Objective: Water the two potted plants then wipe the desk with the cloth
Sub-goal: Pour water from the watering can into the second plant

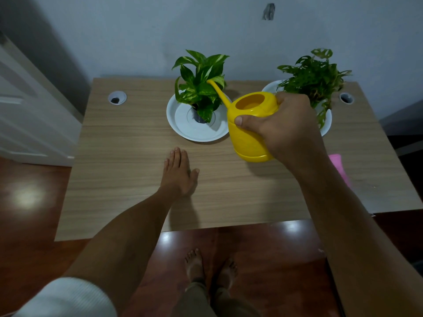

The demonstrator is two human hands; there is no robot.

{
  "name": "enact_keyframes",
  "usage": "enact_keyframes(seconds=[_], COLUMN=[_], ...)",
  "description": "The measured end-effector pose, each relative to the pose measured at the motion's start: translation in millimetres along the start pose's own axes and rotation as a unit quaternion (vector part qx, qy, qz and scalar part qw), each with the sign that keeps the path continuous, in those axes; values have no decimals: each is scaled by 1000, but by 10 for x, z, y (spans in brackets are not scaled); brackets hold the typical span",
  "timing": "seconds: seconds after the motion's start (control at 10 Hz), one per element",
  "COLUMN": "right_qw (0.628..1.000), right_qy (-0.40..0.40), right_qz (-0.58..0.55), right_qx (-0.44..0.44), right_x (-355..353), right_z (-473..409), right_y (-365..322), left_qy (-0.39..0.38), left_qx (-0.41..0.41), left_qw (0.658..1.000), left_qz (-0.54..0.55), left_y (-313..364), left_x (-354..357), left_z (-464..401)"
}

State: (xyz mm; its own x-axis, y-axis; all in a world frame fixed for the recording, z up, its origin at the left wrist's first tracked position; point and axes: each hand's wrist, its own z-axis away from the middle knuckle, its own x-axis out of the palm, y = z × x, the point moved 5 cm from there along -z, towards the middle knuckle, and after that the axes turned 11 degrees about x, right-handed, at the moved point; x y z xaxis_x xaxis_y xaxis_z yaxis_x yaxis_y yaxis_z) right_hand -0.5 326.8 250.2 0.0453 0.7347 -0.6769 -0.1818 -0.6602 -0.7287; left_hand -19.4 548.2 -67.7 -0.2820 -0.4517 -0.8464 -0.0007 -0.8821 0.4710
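Two potted plants are counted on the tabletop (128,156), each in one white saucer: left plant (201,81), right plant (313,76). One yellow watering can (249,124) is grasped in the right hand (281,126), spout among the left plant's leaves. The left hand (178,172) is laid flat, released. One pink cloth (338,165) is seen partly behind the right forearm.

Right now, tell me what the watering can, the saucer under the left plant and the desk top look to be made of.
Watering can: likely moulded plastic, uniform bright yellow with a soft sheen and a seam near the base.
Saucer: smooth glossy white, plastic or glazed ceramic; the look leaves it open.
Desk top: matte pale wood-grain, probably laminate, given the very regular grain.
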Motion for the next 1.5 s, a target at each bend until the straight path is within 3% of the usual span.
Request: enact_keyframes(seconds=[1.5], right_qw=[1000], right_qy=[-4], right_qz=[7], right_qx=[15], right_x=[44], right_z=[-49], right_y=[-58], left_qy=[7], left_qx=[4], left_qw=[1000], left_qz=[-3], left_y=[-21], left_x=[33], left_z=[-1])
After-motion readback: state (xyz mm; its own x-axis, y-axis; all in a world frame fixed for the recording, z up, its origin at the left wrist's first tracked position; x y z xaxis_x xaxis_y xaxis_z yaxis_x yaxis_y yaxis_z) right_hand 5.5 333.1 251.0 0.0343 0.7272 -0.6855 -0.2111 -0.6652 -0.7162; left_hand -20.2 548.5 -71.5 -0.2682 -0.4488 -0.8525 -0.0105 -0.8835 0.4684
